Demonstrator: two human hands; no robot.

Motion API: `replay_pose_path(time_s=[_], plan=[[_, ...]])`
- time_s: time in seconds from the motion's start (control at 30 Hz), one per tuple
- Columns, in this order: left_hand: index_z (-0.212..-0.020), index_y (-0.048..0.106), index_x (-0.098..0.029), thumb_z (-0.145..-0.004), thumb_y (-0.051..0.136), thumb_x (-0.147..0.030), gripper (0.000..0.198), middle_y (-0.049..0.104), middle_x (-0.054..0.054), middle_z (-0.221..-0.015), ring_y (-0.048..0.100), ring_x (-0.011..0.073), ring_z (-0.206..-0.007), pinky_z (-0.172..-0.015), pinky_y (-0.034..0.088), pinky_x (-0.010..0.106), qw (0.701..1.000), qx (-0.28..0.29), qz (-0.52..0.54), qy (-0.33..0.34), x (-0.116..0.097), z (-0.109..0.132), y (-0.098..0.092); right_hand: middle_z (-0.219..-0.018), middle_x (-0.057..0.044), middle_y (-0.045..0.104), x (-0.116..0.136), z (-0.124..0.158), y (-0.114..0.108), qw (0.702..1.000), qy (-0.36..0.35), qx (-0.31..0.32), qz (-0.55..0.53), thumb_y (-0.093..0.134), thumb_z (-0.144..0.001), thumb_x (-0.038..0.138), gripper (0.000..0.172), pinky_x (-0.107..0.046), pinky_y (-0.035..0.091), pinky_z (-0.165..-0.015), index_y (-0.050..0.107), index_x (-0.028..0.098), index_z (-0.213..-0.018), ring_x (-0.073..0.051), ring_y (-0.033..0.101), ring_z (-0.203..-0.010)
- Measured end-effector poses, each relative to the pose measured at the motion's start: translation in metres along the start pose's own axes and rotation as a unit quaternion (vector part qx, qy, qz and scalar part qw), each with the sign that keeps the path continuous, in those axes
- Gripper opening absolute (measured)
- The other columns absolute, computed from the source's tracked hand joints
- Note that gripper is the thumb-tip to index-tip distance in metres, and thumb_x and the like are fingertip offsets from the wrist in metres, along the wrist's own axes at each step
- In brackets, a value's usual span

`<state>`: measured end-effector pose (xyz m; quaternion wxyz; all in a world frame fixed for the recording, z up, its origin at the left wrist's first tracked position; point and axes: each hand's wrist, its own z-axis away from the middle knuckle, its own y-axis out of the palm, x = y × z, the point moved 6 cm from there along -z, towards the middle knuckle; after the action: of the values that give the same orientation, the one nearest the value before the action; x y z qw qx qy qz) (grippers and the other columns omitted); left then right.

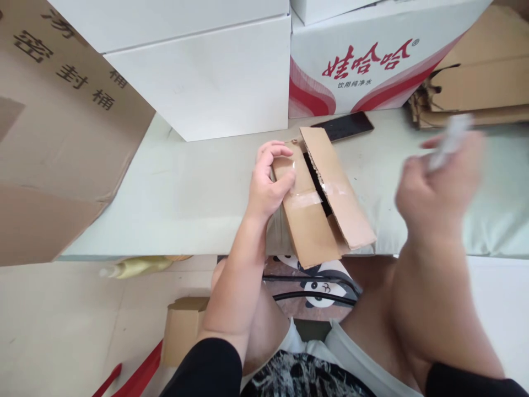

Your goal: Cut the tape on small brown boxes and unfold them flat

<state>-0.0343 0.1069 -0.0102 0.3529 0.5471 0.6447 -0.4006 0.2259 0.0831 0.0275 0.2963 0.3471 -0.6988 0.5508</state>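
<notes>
A small brown cardboard box sits at the front of the table. Its two top flaps are parted along a dark gap, with clear tape stuck on them. My left hand grips the box's left side, thumb on the left flap and fingers curled over the far corner. Off to the right, my right hand is raised and blurred by motion, closed around a slim pale grey object whose kind I cannot make out. Behind the box lies a black phone.
White boxes and a red-and-white water carton stand along the back. A large brown carton is at left, flattened cardboard at far right. Below the table edge are a yellowish bottle and a small brown box.
</notes>
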Motion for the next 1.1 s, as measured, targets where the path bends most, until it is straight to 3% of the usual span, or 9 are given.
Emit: replay_pose_path(time_s=[0.13,0.3,0.43,0.53,0.63,0.77,0.87,1.0,1.1], plan=[[-0.098,0.064,-0.028,-0.079,0.071,-0.040,0.024,0.059,0.009,-0.123,0.054,0.0309,-0.126,-0.118,0.038,0.049,1.000,-0.003,-0.004,0.005,-0.003,0.000,-0.002,-0.088,-0.017,0.072,-0.036,0.001,0.027,0.950,0.168,0.104,0.243,0.057,-0.087,0.040,0.047,-0.053,0.053,-0.078,0.056,0.015,-0.127,-0.039,0.069,-0.082],[-0.099,0.064,-0.028,-0.081,0.069,-0.037,0.021,0.057,0.009,-0.125,0.053,0.0304,-0.128,-0.118,0.038,0.049,1.000,-0.001,0.001,0.010,-0.002,0.002,0.000,-0.100,-0.017,0.075,-0.038,0.005,0.059,0.952,0.052,0.231,0.192,0.060,-0.087,0.043,0.033,-0.046,0.056,-0.081,0.067,0.019,-0.109,-0.035,0.071,-0.091],[-0.101,0.063,-0.027,-0.082,0.069,-0.038,0.022,0.057,0.009,-0.126,0.053,0.0301,-0.129,-0.117,0.038,0.049,1.000,0.003,-0.009,0.007,-0.002,0.002,0.001,-0.121,-0.018,0.071,-0.016,0.007,0.045,0.971,0.044,0.148,0.180,0.053,-0.091,0.042,0.039,-0.058,0.053,-0.100,0.067,0.020,-0.120,-0.038,0.066,-0.117],[-0.101,0.063,-0.027,-0.082,0.069,-0.038,0.023,0.058,0.010,-0.126,0.053,0.0308,-0.130,-0.117,0.038,0.048,1.000,0.009,-0.011,0.007,-0.004,0.002,0.002,-0.133,-0.014,0.067,0.017,0.017,0.030,0.995,0.018,0.073,0.061,0.045,-0.097,0.042,0.041,-0.059,0.050,-0.107,0.061,0.024,-0.130,-0.034,0.064,-0.126],[-0.101,0.064,-0.027,-0.082,0.070,-0.038,0.022,0.058,0.010,-0.125,0.053,0.0308,-0.130,-0.117,0.037,0.047,1.000,0.005,-0.006,0.010,-0.006,0.001,0.002,-0.148,-0.013,0.057,0.052,0.035,0.033,0.988,-0.063,0.139,-0.008,0.057,-0.092,0.049,0.054,-0.056,0.049,-0.112,0.051,0.028,-0.142,-0.033,0.055,-0.139],[-0.101,0.063,-0.027,-0.082,0.071,-0.039,0.023,0.059,0.009,-0.124,0.054,0.0305,-0.129,-0.117,0.038,0.046,1.000,0.001,-0.014,0.010,-0.007,0.001,0.002,-0.164,-0.018,0.036,0.068,0.052,0.038,0.971,-0.123,0.193,0.074,0.071,-0.081,0.054,0.079,-0.063,0.044,-0.116,0.044,0.025,-0.149,-0.041,0.033,-0.155],[-0.101,0.063,-0.027,-0.083,0.070,-0.041,0.024,0.059,0.009,-0.124,0.053,0.0306,-0.130,-0.117,0.037,0.047,1.000,0.005,-0.021,0.013,-0.007,0.002,0.003,-0.158,-0.019,0.044,0.064,0.054,0.030,0.976,-0.081,0.168,0.115,0.066,-0.083,0.047,0.072,-0.065,0.050,-0.109,0.045,0.027,-0.149,-0.042,0.047,-0.146],[-0.101,0.063,-0.027,-0.083,0.070,-0.039,0.022,0.058,0.009,-0.126,0.053,0.0309,-0.130,-0.117,0.037,0.048,1.000,0.007,-0.018,0.009,-0.005,0.002,0.004,-0.141,-0.014,0.065,0.056,0.051,0.006,0.990,0.039,0.123,0.060,0.062,-0.084,0.046,0.061,-0.055,0.064,-0.082,0.054,0.031,-0.143,-0.035,0.074,-0.106],[-0.100,0.063,-0.028,-0.081,0.069,-0.034,0.021,0.058,0.009,-0.126,0.053,0.0308,-0.130,-0.116,0.039,0.048,1.000,0.002,-0.013,0.004,-0.004,0.001,0.004,-0.104,-0.008,0.078,0.050,0.047,-0.010,0.990,0.109,0.085,-0.040,0.061,-0.088,0.048,0.050,-0.043,0.063,-0.060,0.059,0.033,-0.136,-0.028,0.076,-0.079]])
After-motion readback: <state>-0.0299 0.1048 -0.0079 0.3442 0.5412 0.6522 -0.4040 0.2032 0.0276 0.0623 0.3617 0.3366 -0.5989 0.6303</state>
